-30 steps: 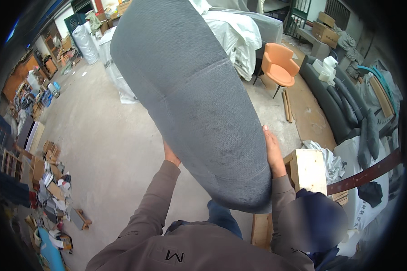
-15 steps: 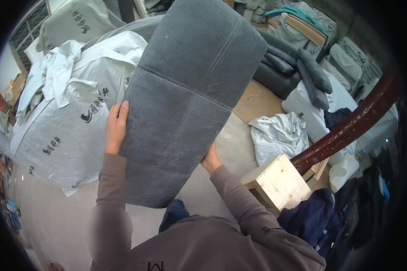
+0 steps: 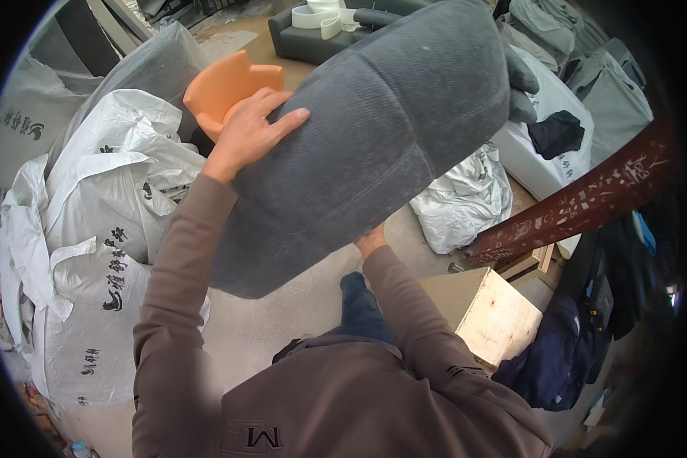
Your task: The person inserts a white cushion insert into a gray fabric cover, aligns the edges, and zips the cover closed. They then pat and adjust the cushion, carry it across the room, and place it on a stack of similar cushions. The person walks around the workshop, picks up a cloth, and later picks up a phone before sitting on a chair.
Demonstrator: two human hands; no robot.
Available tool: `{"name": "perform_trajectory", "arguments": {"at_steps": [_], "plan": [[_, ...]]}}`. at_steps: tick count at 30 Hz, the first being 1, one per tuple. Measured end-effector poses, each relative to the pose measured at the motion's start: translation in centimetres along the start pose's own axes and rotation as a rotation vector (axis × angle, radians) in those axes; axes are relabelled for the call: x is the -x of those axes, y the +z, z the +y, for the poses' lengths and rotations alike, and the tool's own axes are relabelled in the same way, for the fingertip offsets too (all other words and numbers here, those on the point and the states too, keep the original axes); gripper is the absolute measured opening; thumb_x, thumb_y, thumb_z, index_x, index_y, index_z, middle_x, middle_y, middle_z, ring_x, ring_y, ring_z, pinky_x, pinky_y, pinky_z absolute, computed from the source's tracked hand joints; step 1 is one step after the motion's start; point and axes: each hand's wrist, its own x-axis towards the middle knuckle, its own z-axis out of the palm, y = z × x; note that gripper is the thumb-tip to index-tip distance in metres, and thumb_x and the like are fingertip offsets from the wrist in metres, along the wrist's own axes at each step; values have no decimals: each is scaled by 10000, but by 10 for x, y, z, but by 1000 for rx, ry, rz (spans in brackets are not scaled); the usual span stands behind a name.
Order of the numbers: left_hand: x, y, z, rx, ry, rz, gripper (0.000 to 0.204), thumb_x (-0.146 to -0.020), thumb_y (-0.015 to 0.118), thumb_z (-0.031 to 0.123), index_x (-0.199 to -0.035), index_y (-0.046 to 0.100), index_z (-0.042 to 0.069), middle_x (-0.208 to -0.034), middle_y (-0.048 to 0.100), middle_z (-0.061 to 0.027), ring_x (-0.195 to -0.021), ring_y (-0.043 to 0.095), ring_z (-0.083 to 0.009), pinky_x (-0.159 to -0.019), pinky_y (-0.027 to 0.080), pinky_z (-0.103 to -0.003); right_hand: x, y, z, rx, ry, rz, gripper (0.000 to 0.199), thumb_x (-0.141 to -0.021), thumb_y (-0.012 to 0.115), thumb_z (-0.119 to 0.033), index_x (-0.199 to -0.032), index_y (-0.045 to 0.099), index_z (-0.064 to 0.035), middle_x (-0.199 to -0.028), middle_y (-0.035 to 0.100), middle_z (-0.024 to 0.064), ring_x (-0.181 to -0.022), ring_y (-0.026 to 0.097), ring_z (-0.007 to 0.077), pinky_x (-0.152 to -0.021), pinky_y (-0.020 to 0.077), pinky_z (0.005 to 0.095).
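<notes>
A long grey upholstered sofa cushion (image 3: 359, 137) with stitched seams spans the middle of the view, tilted with its far end toward the upper right. My left hand (image 3: 256, 130) grips its upper left edge, thumb on the fabric and the other fingers bent over the side. Under the lower right edge, my right hand (image 3: 372, 240) supports the cushion; most of its fingers are hidden beneath. The cushion hangs clear of the floor, in front of my body.
White plastic-wrapped furniture (image 3: 91, 252) stands at the left, an orange armchair (image 3: 229, 88) behind it. A dark grey sofa (image 3: 298, 42) is at the back. On the right are a crumpled white sheet (image 3: 469, 202), a slanting dark red post (image 3: 572, 210) and a wooden box (image 3: 500, 317).
The cushion has swung clockwise and lies flatter, its far end now farther right. My left hand has moved up and right with it. The view has turned, bringing the orange armchair into sight.
</notes>
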Motion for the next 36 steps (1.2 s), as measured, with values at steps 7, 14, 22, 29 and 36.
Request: {"name": "perform_trajectory", "arguments": {"at_steps": [7,14,22,29,36], "plan": [[-237,82,-17,84,154,-246,601,-1013,727,490,-1448,674,78,-1418,634,-130,-1327,619,-321,-1107,496,-433,-175,40,-117,-66,-8,-8,618,-1123,490,-526,-1510,588,-54,-1462,664,134,-1298,656,316,-1064,567,482],[-332,144,24,9,388,-286,698,-861,843,426,-1456,677,100,-1471,593,-188,-1370,539,-413,-1145,457,-495,-269,91,-219,-46,-89,99,621,-1125,490,-527,-1514,586,-53,-1462,665,135,-1295,659,314,-1061,568,475],[-458,210,0,74,624,-418,809,-792,910,345,-1519,604,167,-1566,507,-153,-1436,461,-455,-1206,378,-594,-387,105,-328,-70,-280,217,624,-1126,491,-527,-1519,583,-51,-1462,665,136,-1292,662,310,-1059,570,466],[-604,256,-44,372,748,-472,840,-816,901,328,-1559,566,124,-1606,481,-158,-1464,455,-430,-1223,372,-572,-416,117,-447,-86,-528,371,626,-1128,491,-527,-1523,581,-50,-1462,666,137,-1290,664,308,-1056,571,458],[-732,387,-69,420,544,-452,1387,-632,1025,437,-1712,256,32,-1671,378,-245,-1536,383,-457,-1276,310,-549,-436,97,-613,-30,-781,473,629,-1129,492,-528,-1528,578,-49,-1463,666,138,-1287,667,305,-1054,572,450]]}}
